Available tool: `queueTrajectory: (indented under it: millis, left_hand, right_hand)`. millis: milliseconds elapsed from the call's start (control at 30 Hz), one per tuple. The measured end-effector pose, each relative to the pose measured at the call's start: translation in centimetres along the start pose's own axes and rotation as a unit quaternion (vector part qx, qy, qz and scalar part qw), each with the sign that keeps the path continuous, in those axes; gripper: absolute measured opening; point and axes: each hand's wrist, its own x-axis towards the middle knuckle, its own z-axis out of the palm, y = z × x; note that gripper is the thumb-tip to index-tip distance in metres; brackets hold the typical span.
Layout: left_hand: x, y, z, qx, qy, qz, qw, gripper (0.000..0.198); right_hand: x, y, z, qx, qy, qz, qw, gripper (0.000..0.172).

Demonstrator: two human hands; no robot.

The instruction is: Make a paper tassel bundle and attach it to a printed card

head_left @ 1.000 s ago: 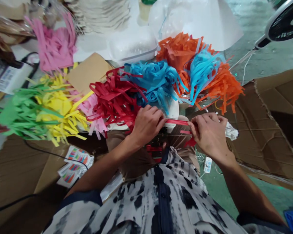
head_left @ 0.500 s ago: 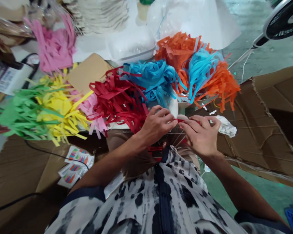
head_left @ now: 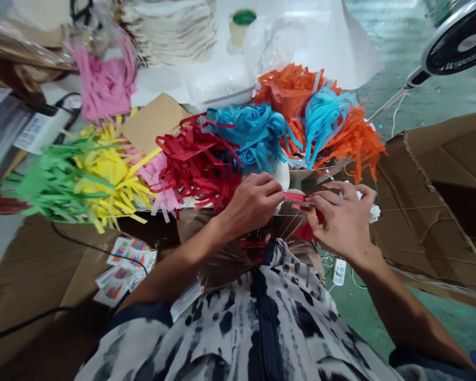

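Observation:
Between my two hands runs a red paper strip point(head_left: 295, 197), held just past the table's front edge. My left hand point(head_left: 257, 197) pinches its left end, fingers closed. My right hand point(head_left: 339, 211) grips the other end with thumb and fingers; more red paper shows under its palm. Left of my left hand lies a dark red tassel bunch point(head_left: 200, 164). Behind it sits a blue bunch point(head_left: 252, 132). A white round object point(head_left: 282, 174), partly hidden, stands just beyond my left fingers.
Green point(head_left: 53, 180), yellow point(head_left: 111, 177) and pink point(head_left: 107, 84) fringe bunches lie left; orange point(head_left: 359, 140) and light blue point(head_left: 327, 119) ones lie right. A fan point(head_left: 460, 42) stands at upper right. Cardboard boxes point(head_left: 452, 153) flank my lap. Printed cards point(head_left: 122, 270) lie at lower left.
My right hand has moved right, away from my left, so more of the red strip shows between them. The view has shifted slightly.

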Motion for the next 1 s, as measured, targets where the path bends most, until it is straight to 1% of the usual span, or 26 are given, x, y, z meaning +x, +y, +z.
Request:
queueTrajectory:
  millis: [67,167,233,367,567,633,733,867,1000]
  left_hand:
    - [0.8,0.8,1.3,-0.002,-0.032,0.004,0.999,0.016]
    - [1.2,0.8,2.6,0.002,-0.045,-0.022,0.999,0.013]
    - [1.0,0.5,2.8,0.004,-0.046,-0.028,0.999,0.011]
    - [0.9,0.2,2.8,-0.002,-0.045,-0.033,0.998,0.013]
    - [1.1,-0.1,3.0,-0.039,-0.030,-0.047,0.998,0.016]
    - [1.1,-0.3,2.9,-0.029,-0.035,-0.069,0.997,0.019]
    - [1.0,-0.7,2.1,-0.023,-0.052,-0.110,0.992,0.020]
    - [0.8,-1.2,0.6,-0.065,-0.071,-0.153,0.983,0.015]
    - [0.9,-1.4,0.1,-0.082,-0.071,-0.190,0.976,0.013]
  right_hand:
    - [0.2,-0.2,0.0,-0.001,0.000,0.003,1.000,0.012]
    - [0.4,-0.3,0.2,0.001,0.007,0.002,1.000,0.014]
    - [0.6,-0.2,0.6,0.008,0.010,-0.003,1.000,0.015]
    - [0.9,0.0,1.5,0.019,0.003,-0.004,1.000,0.019]
    - [1.1,0.1,2.2,-0.003,0.010,0.005,1.000,0.025]
    - [1.1,0.0,2.3,-0.011,0.003,0.024,1.000,0.027]
    - [1.2,0.0,2.4,-0.010,-0.014,0.047,0.999,0.027]
    - [1.5,0.1,2.1,-0.001,-0.038,0.055,0.998,0.026]
    - [2.2,-0.1,1.6,-0.008,-0.061,0.055,0.997,0.028]
